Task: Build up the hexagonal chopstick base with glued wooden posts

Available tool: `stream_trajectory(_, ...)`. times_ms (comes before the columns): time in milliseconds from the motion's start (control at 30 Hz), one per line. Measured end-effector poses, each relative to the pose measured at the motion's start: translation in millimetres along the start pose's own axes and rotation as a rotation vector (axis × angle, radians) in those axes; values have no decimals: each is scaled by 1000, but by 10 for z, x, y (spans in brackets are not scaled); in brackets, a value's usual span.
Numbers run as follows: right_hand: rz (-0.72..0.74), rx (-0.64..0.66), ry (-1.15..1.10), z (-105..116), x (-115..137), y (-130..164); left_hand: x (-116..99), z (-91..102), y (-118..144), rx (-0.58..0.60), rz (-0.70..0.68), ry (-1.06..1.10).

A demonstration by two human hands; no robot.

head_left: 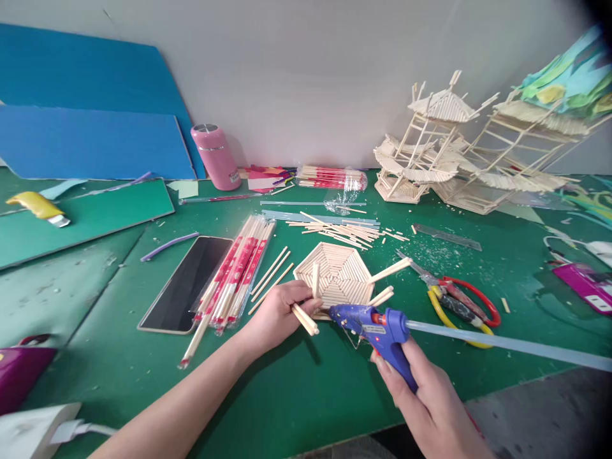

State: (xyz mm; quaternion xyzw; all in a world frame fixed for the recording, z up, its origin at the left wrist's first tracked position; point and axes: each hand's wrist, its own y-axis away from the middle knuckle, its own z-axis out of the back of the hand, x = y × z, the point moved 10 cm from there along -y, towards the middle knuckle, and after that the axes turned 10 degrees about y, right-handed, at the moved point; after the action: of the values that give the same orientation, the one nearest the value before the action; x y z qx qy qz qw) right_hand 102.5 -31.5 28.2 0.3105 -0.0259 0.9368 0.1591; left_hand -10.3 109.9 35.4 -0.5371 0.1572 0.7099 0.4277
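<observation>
My right hand point(430, 395) is wrapped round the handle of a blue hot glue gun point(370, 320); a long translucent glue stick point(502, 339) runs out of its back. The gun's nozzle is at the near edge of a hexagonal panel of wooden sticks point(337, 271). My left hand point(275, 315) is closed at the panel's near left corner, its fingers around a pair of joined sticks point(305, 319). Another short stick piece point(316, 279) stands upright by the fingertips. More paired sticks point(391, 270) jut from the right corners. The exact contact under the fingers is hidden.
Wrapped chopsticks point(236, 274) and a phone point(186, 284) lie left. Behind the panel are loose cut sticks point(339, 229). Pliers point(459, 306) lie right. Stick-built pavilion models point(421, 153) and a pink flask point(217, 156) stand at the back. Blue boards point(90, 140) lean against the wall.
</observation>
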Motion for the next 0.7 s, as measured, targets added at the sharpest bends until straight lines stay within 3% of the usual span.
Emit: stream_trajectory(700,2,16,-16,0,9,-18,4,-5,0,7,8,-9)
